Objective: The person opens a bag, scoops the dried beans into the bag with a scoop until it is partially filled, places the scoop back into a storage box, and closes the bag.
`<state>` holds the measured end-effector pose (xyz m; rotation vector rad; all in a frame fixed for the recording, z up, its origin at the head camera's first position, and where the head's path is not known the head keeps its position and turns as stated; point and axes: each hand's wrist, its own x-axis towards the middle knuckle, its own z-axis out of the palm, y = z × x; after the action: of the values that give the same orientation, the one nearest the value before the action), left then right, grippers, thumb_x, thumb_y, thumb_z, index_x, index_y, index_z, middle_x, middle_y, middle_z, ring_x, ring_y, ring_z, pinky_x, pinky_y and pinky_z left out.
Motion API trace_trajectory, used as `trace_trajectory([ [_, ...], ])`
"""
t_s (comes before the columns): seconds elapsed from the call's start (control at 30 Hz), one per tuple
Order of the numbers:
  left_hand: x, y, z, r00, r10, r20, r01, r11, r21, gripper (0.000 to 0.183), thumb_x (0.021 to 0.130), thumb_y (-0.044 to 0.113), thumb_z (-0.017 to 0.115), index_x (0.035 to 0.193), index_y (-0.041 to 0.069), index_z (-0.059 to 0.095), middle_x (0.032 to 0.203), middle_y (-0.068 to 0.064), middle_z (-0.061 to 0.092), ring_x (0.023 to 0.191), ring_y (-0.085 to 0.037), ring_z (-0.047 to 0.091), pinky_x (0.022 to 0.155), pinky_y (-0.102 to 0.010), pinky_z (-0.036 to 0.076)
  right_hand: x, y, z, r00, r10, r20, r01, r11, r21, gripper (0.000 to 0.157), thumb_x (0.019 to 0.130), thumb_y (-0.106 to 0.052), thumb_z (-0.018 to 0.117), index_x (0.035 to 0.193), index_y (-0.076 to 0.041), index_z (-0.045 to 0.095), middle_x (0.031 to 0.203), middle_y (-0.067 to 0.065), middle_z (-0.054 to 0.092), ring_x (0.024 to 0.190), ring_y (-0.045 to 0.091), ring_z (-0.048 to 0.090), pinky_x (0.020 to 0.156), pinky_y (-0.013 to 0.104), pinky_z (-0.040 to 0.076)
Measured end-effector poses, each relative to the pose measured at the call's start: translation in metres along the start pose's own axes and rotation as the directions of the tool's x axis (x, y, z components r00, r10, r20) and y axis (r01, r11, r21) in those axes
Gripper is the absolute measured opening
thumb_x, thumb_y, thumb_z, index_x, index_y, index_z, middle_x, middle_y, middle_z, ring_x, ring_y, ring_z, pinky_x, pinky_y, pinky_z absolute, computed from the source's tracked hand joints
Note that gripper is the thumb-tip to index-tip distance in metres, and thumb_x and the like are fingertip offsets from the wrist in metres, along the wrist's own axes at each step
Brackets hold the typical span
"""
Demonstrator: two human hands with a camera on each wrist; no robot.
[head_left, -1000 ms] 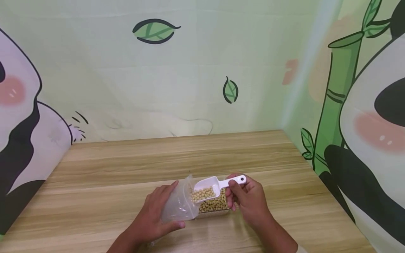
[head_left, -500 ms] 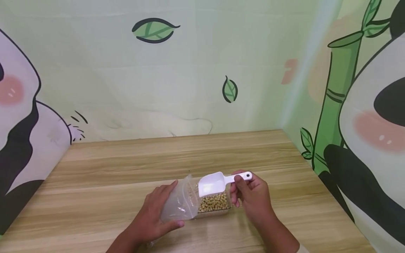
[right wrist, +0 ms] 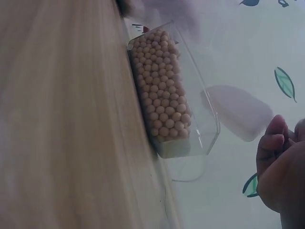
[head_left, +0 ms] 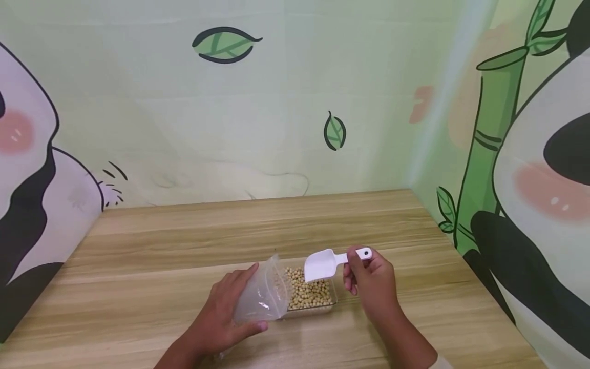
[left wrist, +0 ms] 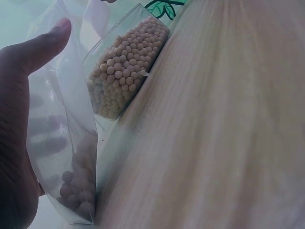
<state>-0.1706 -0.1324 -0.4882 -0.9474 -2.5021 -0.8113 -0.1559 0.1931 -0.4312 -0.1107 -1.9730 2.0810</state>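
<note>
My left hand (head_left: 220, 312) holds a clear plastic bag (head_left: 261, 293), thumb on one side and fingers on the other. The bag's mouth leans over the left end of a clear rectangular container (head_left: 313, 310) on the table. Soybeans (head_left: 310, 293) lie in that container, and some beans (left wrist: 78, 191) show low in the bag in the left wrist view. With thumb and fingers, my right hand (head_left: 374, 279) pinches the handle of a white scoop (head_left: 320, 265). Its bowl, tilted with no beans visible in it, is above the container's right part.
The wood-grain table (head_left: 230, 230) stretches behind and to both sides of the hands. A printed cloth wall (head_left: 276, 128) with leaves and pandas stands at the back and sides.
Beans visible in the scoop at the bag's mouth a second ago no longer show in it. The right hand has drawn the scoop right and slightly up; the left hand has stayed put.
</note>
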Motion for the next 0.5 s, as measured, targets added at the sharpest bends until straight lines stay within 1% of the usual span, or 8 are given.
trace_trajectory([
  [0.1, 0.000, 0.000, 0.000, 1.000, 0.002, -0.003, -0.002, 1.000, -0.003, 0.108, 0.082, 0.063, 0.087, 0.167, 0.013, 0.043, 0.140, -0.001, 0.065, 0.119, -0.011, 0.056, 0.096, -0.049, 0.048, -0.002, 0.003, 0.001, 0.998, -0.065, 0.020, 0.066, 0.993, -0.094, 0.017, 0.108, -0.010, 0.068, 0.106, 0.006, 0.066, 0.071, 0.000, 0.064, 0.053, 0.010, 0.058, 0.051, 0.022, 0.049],
  [0.17, 0.000, 0.000, 0.000, 1.000, 0.005, -0.005, -0.005, 1.000, -0.005, 0.108, 0.082, 0.063, 0.087, 0.167, 0.013, 0.043, 0.139, -0.001, 0.065, 0.119, -0.011, 0.056, 0.096, -0.049, 0.048, -0.002, 0.005, 0.001, 0.989, -0.137, 0.046, 0.143, 0.979, -0.146, 0.011, 0.106, -0.005, 0.070, 0.104, 0.006, 0.068, 0.071, 0.002, 0.063, 0.053, 0.009, 0.057, 0.050, 0.023, 0.049],
  [0.2, 0.000, 0.000, 0.000, 1.000, 0.008, -0.007, -0.008, 1.000, -0.007, 0.108, 0.082, 0.063, 0.087, 0.167, 0.013, 0.043, 0.139, -0.001, 0.065, 0.119, -0.011, 0.056, 0.096, -0.049, 0.048, -0.003, 0.006, 0.001, 0.981, -0.184, 0.065, 0.193, 0.967, -0.169, 0.007, 0.104, -0.002, 0.071, 0.103, 0.005, 0.069, 0.071, 0.004, 0.062, 0.053, 0.008, 0.056, 0.050, 0.023, 0.049],
  [0.27, 0.000, -0.001, 0.000, 1.000, 0.011, -0.009, -0.011, 1.000, -0.008, 0.108, 0.082, 0.063, 0.086, 0.167, 0.013, 0.043, 0.139, -0.001, 0.065, 0.119, -0.011, 0.056, 0.095, -0.048, 0.047, -0.003, 0.008, 0.001, 0.952, -0.288, 0.107, 0.305, 0.929, -0.211, 0.003, 0.101, 0.002, 0.072, 0.102, 0.004, 0.070, 0.071, 0.007, 0.063, 0.054, 0.006, 0.056, 0.049, 0.023, 0.049],
  [0.37, 0.000, -0.001, 0.000, 1.000, 0.014, -0.012, -0.014, 1.000, -0.010, 0.108, 0.082, 0.063, 0.087, 0.167, 0.013, 0.043, 0.139, -0.001, 0.066, 0.119, -0.011, 0.056, 0.095, -0.047, 0.047, -0.003, 0.011, 0.001, 0.892, -0.422, 0.165, 0.452, 0.852, -0.265, 0.004, 0.099, 0.005, 0.074, 0.100, 0.002, 0.071, 0.070, 0.009, 0.064, 0.058, 0.001, 0.055, 0.049, 0.022, 0.048],
  [0.43, 0.000, -0.001, 0.001, 1.000, 0.010, -0.010, -0.010, 1.000, -0.012, 0.108, 0.082, 0.062, 0.088, 0.167, 0.014, 0.043, 0.139, 0.000, 0.065, 0.119, -0.011, 0.056, 0.095, -0.048, 0.047, -0.003, 0.013, 0.001, 0.855, -0.484, 0.188, 0.519, 0.805, -0.289, 0.006, 0.097, 0.006, 0.075, 0.100, 0.002, 0.071, 0.071, 0.007, 0.066, 0.061, -0.002, 0.055, 0.050, 0.021, 0.049],
  [0.5, 0.000, -0.001, 0.001, 1.000, 0.004, -0.006, -0.004, 1.000, -0.016, 0.108, 0.081, 0.061, 0.088, 0.168, 0.015, 0.042, 0.139, 0.000, 0.065, 0.119, -0.011, 0.056, 0.096, -0.049, 0.047, -0.002, 0.014, 0.000, 0.826, -0.525, 0.204, 0.563, 0.765, -0.314, 0.008, 0.096, 0.006, 0.076, 0.099, 0.001, 0.071, 0.071, 0.005, 0.067, 0.063, -0.004, 0.053, 0.051, 0.019, 0.047],
])
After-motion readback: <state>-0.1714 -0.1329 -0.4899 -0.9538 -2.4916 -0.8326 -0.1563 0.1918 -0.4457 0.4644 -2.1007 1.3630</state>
